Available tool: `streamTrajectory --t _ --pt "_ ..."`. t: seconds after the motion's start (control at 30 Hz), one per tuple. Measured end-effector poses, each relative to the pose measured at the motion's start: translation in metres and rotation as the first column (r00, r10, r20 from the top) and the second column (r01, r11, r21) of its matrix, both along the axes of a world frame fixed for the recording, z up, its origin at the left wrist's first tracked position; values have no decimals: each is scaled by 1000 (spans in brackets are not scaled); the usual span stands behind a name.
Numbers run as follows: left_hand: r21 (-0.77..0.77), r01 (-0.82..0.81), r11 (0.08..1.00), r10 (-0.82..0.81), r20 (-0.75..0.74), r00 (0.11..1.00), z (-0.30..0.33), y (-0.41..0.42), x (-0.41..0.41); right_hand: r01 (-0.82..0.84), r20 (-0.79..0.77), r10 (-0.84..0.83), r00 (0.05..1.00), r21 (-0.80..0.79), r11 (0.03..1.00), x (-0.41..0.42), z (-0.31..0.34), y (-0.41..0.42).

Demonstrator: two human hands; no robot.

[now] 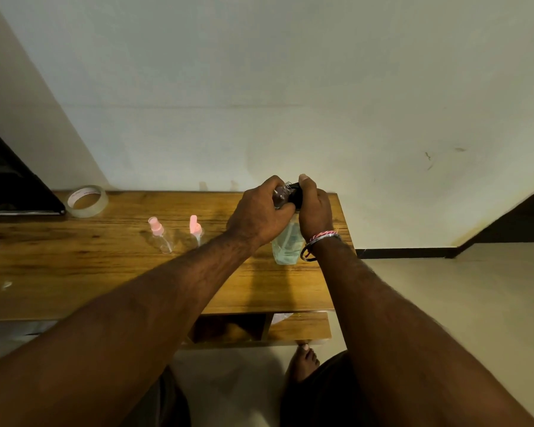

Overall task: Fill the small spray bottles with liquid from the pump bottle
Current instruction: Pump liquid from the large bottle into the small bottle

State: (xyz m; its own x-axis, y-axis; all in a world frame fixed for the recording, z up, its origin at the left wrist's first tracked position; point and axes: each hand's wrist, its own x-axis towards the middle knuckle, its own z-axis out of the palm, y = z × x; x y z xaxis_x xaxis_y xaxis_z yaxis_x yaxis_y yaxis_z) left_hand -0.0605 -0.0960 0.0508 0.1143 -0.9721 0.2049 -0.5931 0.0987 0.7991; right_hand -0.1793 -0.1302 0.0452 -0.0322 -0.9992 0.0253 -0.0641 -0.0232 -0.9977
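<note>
Fingers (278, 208) of my left hand (259, 217) grip a small clear spray bottle (281, 194), mouth against the black pump head (297, 192) my right hand (315, 211) clasps; the pump bottle (285, 245) stands on the worktop (105, 266) just below.

We see a wooden table (74, 272) with a smooth, faintly glossy grain. The pump bottle (285, 245) looks like clear plastic with a glossy black head, and the small spray bottle (161, 234) beside it is clear too — its cap a matt pink plastic. The tape roll (87, 201) is shiny, see-through film. The wall (290, 87) is matt paint.
</note>
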Motion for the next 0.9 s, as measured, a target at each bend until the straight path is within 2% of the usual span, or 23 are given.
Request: streamTrajectory --t 0.9 --pt "-15 12 1000 -13 -16 1000 1 -3 1 1 14 -1 1000 10 1000 1 2 4"
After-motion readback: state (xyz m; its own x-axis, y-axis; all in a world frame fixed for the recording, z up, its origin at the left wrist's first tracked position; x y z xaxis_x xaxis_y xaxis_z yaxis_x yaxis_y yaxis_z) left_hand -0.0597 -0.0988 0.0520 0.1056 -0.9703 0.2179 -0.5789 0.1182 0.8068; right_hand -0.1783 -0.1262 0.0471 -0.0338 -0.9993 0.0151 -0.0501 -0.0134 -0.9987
